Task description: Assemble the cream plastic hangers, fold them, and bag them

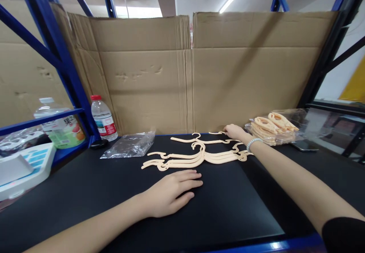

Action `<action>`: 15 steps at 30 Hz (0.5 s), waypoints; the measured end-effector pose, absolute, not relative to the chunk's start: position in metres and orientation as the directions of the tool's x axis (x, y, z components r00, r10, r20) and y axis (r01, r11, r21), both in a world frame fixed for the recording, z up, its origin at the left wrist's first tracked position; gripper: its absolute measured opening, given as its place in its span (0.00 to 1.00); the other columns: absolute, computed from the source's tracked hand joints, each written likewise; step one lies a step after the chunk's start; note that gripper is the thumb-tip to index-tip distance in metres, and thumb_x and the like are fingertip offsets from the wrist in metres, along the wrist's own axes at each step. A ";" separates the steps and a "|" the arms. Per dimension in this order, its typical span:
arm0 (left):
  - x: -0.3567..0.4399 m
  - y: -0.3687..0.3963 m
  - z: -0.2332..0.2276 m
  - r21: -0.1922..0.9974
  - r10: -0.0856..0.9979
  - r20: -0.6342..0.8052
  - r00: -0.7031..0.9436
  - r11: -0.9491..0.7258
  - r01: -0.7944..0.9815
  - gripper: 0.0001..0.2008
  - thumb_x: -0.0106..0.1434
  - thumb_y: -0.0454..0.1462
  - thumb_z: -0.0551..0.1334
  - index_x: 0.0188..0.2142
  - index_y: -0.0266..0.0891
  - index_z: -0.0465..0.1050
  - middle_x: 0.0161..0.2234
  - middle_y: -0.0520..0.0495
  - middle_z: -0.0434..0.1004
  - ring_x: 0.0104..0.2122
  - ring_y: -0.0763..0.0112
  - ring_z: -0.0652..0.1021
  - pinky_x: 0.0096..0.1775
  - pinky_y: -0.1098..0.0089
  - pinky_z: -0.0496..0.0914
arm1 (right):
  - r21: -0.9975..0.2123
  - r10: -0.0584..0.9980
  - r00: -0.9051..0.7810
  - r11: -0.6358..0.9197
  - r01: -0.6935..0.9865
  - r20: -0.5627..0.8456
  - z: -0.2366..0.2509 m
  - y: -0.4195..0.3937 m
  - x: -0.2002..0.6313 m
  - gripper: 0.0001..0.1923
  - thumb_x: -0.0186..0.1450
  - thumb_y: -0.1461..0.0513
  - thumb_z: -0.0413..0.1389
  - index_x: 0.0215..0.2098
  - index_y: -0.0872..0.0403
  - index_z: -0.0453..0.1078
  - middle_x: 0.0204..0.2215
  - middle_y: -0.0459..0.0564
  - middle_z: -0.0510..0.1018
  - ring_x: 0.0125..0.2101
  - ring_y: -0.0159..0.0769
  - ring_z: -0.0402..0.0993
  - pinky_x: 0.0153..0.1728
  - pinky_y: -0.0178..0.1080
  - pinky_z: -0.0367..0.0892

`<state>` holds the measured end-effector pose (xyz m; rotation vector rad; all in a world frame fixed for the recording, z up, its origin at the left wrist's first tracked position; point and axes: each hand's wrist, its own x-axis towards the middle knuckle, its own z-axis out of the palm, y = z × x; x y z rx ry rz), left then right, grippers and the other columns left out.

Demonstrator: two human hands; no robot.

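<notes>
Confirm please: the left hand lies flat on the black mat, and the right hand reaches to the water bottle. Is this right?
Not quite. In the head view the right hand reaches to the hangers, not the bottle. The left hand does lie flat on the mat.

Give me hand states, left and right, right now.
Left hand: open, flat on the black table, holding nothing.
Right hand: fingers on a beige hanger; grip cannot be told.

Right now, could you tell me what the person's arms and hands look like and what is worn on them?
Both hands are bare, without gloves. The right hand has a pale beaded bracelet around its wrist, and a black sleeve covers the upper part of that arm. The left hand and its forearm show no sleeve, watch or ring.
</notes>
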<state>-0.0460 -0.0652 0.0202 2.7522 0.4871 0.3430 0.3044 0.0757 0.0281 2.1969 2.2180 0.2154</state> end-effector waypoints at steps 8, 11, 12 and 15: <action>-0.048 -0.065 0.020 0.372 0.357 0.183 0.916 -0.888 0.272 0.21 0.67 0.36 0.52 0.59 0.45 0.62 0.61 0.44 0.61 0.61 0.60 0.62 0.60 0.56 0.58 | 0.011 0.982 0.018 -0.020 1.000 0.186 0.022 0.064 0.305 0.11 0.67 0.59 0.54 0.42 0.59 0.71 0.40 0.53 0.76 0.39 0.37 0.74 0.42 0.44 0.70; -0.050 -0.064 0.018 0.387 0.358 0.194 0.913 -0.883 0.264 0.21 0.67 0.36 0.53 0.59 0.45 0.63 0.61 0.44 0.62 0.61 0.60 0.63 0.60 0.57 0.58 | -0.087 0.964 0.000 0.024 0.996 0.266 0.030 0.058 0.302 0.08 0.65 0.65 0.54 0.34 0.60 0.75 0.34 0.57 0.79 0.37 0.39 0.75 0.41 0.39 0.68; -0.050 -0.063 0.016 0.397 0.358 0.202 0.911 -0.881 0.258 0.20 0.67 0.35 0.53 0.58 0.45 0.64 0.60 0.44 0.63 0.60 0.61 0.64 0.60 0.58 0.59 | -0.130 0.954 -0.005 0.045 0.991 0.298 0.034 0.056 0.299 0.08 0.63 0.67 0.53 0.33 0.60 0.75 0.33 0.58 0.80 0.36 0.39 0.76 0.40 0.38 0.67; -0.050 -0.061 0.013 0.460 0.408 0.245 0.879 -0.847 0.265 0.19 0.65 0.35 0.55 0.55 0.44 0.67 0.56 0.45 0.69 0.56 0.62 0.68 0.58 0.60 0.62 | -0.271 0.923 -0.023 0.137 0.953 0.385 0.042 0.045 0.280 0.11 0.63 0.67 0.51 0.36 0.59 0.76 0.35 0.56 0.81 0.36 0.38 0.77 0.37 0.35 0.68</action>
